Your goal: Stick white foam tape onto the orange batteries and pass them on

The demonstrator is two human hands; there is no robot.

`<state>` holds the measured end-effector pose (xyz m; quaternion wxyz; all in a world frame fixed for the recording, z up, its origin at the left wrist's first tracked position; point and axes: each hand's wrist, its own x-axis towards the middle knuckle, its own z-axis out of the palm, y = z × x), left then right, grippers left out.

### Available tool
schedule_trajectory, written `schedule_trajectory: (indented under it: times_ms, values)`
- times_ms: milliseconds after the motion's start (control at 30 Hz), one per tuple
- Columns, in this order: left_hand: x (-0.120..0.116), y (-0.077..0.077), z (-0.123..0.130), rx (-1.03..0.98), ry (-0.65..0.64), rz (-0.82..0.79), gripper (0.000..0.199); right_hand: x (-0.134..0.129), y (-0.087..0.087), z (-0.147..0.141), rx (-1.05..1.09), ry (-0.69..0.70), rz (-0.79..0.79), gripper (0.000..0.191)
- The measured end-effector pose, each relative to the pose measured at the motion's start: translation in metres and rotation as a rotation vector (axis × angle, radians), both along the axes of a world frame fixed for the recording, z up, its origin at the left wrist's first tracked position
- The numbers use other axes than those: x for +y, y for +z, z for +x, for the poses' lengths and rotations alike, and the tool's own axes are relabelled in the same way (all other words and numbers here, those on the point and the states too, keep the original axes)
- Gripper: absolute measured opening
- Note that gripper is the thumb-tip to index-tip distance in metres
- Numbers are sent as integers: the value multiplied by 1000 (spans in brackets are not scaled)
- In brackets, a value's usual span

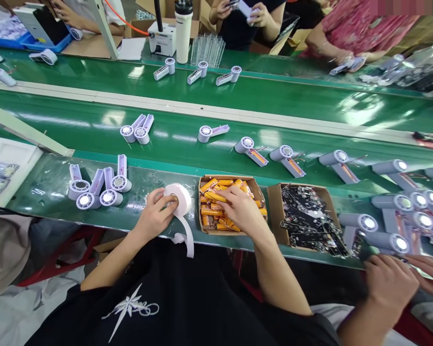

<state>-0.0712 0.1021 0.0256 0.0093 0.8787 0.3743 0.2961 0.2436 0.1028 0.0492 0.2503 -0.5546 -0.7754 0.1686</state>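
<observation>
My left hand (154, 214) is closed on a roll of white tape (182, 198) on the near ledge, thumb and fingers at its core. A loose strip of tape hangs from the roll over the ledge's front edge. To the right, my right hand (244, 211) reaches into a cardboard box (201, 230) of orange cylindrical batteries (211, 211). Its fingertips pinch one battery near the top of the pile; the palm hides part of the box.
Another carton (276, 216) holds black circuit boards. Several lavender handheld fan bodies (108, 197) stand at left; more lie on the green conveyor (173, 149) and at right. A co-worker's hands (391, 278) work at far right. Other people sit across the line.
</observation>
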Motion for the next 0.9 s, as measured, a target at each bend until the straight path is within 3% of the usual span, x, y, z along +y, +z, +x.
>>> schedule_trajectory:
  times_ms: [133, 267, 400, 500, 600, 700, 767, 833, 900]
  values:
    - [0, 6, 5, 79, -41, 38, 27, -12, 8, -16, 417, -176, 135, 24]
    - [-1, 10, 10, 180, -57, 44, 35, -25, -1, -46, 582, -305, 171, 26]
    - [-3, 7, 13, 225, 15, 49, 34, -37, -20, -68, 614, -239, 18, 31]
    - [-4, 9, 13, 243, 47, 99, 35, -35, -23, -63, 662, -200, -142, 37]
    - [-3, 21, 15, 263, 37, 191, 33, -19, -12, -42, 741, -111, -325, 46]
    - [1, 36, 18, 282, 9, 272, 31, -3, 4, -24, 685, -10, -450, 31]
    - [4, 42, 21, 267, -2, 288, 34, 0, 9, -28, 733, 5, -481, 29]
    - [5, 43, 27, 218, 40, 297, 36, -5, 6, -49, 954, -107, -405, 35]
    - [2, 41, 35, 158, 112, 324, 34, -15, -3, -81, 1238, -330, -218, 43]
